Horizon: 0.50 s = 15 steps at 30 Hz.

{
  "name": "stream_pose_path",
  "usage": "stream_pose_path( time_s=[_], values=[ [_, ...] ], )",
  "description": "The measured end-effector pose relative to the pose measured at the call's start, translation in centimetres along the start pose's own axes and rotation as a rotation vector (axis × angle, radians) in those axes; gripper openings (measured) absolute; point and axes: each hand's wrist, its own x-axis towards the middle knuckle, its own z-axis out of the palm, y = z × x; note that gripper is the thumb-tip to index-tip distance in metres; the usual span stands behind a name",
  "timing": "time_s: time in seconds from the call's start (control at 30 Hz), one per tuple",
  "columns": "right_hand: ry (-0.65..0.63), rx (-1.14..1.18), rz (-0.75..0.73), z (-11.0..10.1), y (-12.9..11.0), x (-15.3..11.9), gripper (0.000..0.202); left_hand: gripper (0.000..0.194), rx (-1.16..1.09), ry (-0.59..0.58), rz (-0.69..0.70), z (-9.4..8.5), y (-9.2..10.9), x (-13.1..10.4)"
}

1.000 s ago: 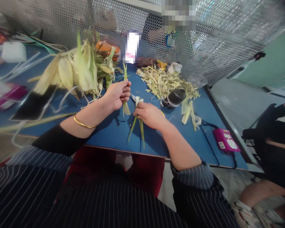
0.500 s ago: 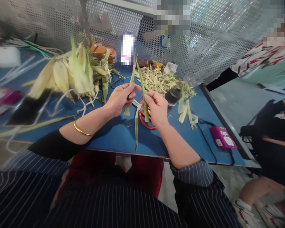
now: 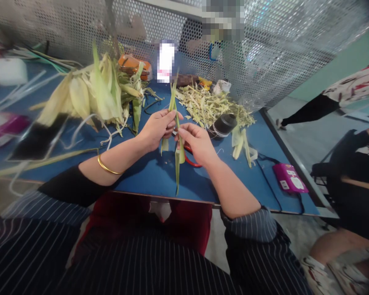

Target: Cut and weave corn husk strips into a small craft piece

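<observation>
Above the middle of the blue table, my left hand (image 3: pixel 160 128) is closed on upright corn husk strips (image 3: pixel 172 98), their narrow tips pointing up. My right hand (image 3: pixel 197 141) pinches another green corn husk strip (image 3: pixel 181 155) between thumb and fingers, laid close against the strips in the left. A pale folded strip (image 3: pixel 177 178) hangs below the fingers toward the table's front edge. Red-handled scissors (image 3: pixel 192 160) lie under my right hand, which partly hides them. To the right of that hand stands a tilted black spool of thread (image 3: pixel 224 125).
Bundled corn husks (image 3: pixel 89 96) lie at the left, shredded husk pieces (image 3: pixel 209 105) at the back right. A phone (image 3: pixel 166 61) with a bright screen leans near the perforated metal screen (image 3: pixel 160 24). At the right are a purple box (image 3: pixel 290 178) and a seated person (image 3: pixel 353 172).
My right hand has moved slightly left, bringing its husk strip against those in my left hand. The left hand has hardly moved. In the background, a walking person has shifted right.
</observation>
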Motion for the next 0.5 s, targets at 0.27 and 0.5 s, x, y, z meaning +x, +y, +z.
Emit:
stream_pose_path(
  time_s=[0.27,0.5],
  values=[
    [0.011,-0.347,-0.030,-0.1,0.4,-0.2,0.018,0.016,-0.245,0.268,0.060,-1.4,1.3,1.0],
    [0.046,-0.332,-0.058,0.1,0.6,-0.1,0.013,0.023,-0.207,0.310,-0.008,-1.5,1.6,1.3]
  ],
)
